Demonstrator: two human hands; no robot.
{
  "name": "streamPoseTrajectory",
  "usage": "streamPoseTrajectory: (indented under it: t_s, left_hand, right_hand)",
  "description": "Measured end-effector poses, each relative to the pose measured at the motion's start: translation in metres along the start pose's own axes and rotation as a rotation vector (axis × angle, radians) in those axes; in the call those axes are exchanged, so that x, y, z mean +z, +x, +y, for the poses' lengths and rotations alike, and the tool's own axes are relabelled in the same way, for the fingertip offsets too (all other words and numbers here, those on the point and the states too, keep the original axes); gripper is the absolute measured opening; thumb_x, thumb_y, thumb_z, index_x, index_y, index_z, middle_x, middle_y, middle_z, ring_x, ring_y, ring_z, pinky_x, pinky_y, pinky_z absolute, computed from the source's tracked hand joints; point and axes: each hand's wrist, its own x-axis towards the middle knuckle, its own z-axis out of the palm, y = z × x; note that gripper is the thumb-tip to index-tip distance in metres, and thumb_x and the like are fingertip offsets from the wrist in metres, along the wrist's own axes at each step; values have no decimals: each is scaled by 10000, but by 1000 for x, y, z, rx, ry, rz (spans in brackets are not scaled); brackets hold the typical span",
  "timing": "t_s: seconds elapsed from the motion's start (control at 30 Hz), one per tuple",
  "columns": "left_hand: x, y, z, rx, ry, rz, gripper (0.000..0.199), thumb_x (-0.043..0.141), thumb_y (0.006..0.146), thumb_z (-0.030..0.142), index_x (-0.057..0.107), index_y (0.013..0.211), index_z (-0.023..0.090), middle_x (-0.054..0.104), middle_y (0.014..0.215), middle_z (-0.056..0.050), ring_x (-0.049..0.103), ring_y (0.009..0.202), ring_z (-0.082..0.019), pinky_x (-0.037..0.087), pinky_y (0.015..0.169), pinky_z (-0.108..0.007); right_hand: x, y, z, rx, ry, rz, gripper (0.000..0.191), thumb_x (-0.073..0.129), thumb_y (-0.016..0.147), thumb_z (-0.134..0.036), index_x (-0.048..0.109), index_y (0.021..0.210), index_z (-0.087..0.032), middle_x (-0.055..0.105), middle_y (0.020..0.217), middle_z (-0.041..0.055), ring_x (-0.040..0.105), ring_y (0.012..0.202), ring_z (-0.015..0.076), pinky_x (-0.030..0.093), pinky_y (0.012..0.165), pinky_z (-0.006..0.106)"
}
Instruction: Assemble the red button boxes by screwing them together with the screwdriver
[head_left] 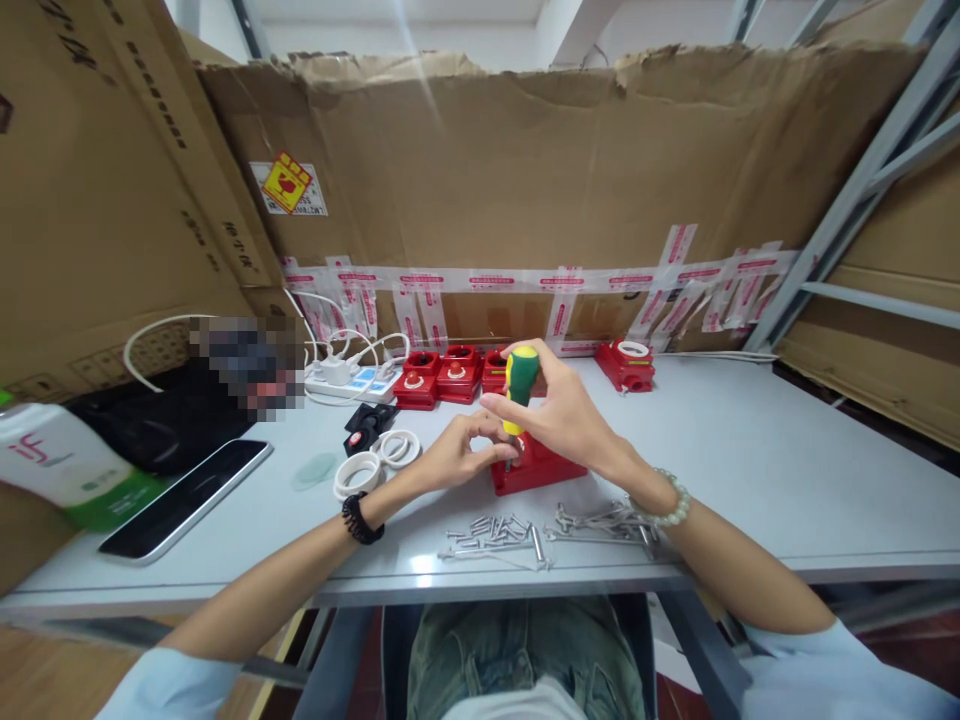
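Note:
My right hand is wrapped round a screwdriver with a green and yellow handle, held upright. Its shaft points down to the left end of a red housing on the table. My left hand has thumb and fingers pinched together beside the lower shaft; what they grip there is hidden. In front of the housing lie several silver screws, and a second heap of screws lies close to my right wrist.
White rings, black parts and a translucent disc lie left of my hands. Red units line the back beside a power strip; another red unit stands back right. A phone and a bottle are far left.

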Motion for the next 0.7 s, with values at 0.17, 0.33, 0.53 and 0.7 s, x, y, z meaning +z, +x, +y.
streamPoseTrajectory:
  t_s: [0.17, 0.33, 0.53, 0.7]
  left_hand:
    - [5, 0, -7, -11, -77, 132, 355, 794, 701, 426, 588, 623, 147, 624, 652, -7, 566, 681, -148, 451, 725, -285]
    - [2, -7, -6, 7, 83, 74, 276, 707, 808, 388, 673, 954, 156, 687, 890, -42, 569, 777, -158, 445, 701, -263]
    - [3, -5, -3, 7, 11, 75, 215, 677, 830, 349, 719, 801, 140, 716, 763, -49, 585, 723, -161, 468, 705, -271]
    - [7, 1, -6, -34, -26, 186, 363, 800, 664, 436, 621, 584, 130, 566, 556, 6, 479, 583, -115, 408, 546, -223]
  right_hand:
    - [-4, 0, -9, -23, -137, 30, 373, 685, 769, -402, 560, 1034, -170, 615, 779, 4, 533, 651, 137, 443, 634, 298]
    - [-8, 1, -13, -42, -37, -108, 506, 667, 795, -343, 490, 1245, -194, 640, 892, 17, 597, 771, 166, 491, 708, 318]
    - [-4, -2, -12, -56, 75, -128, 521, 690, 771, -338, 494, 1228, -183, 644, 911, 24, 609, 771, 156, 520, 740, 328]
    - [2, -5, -18, -90, 22, -121, 270, 647, 750, -249, 561, 998, -188, 649, 812, -4, 585, 704, 132, 479, 662, 277]
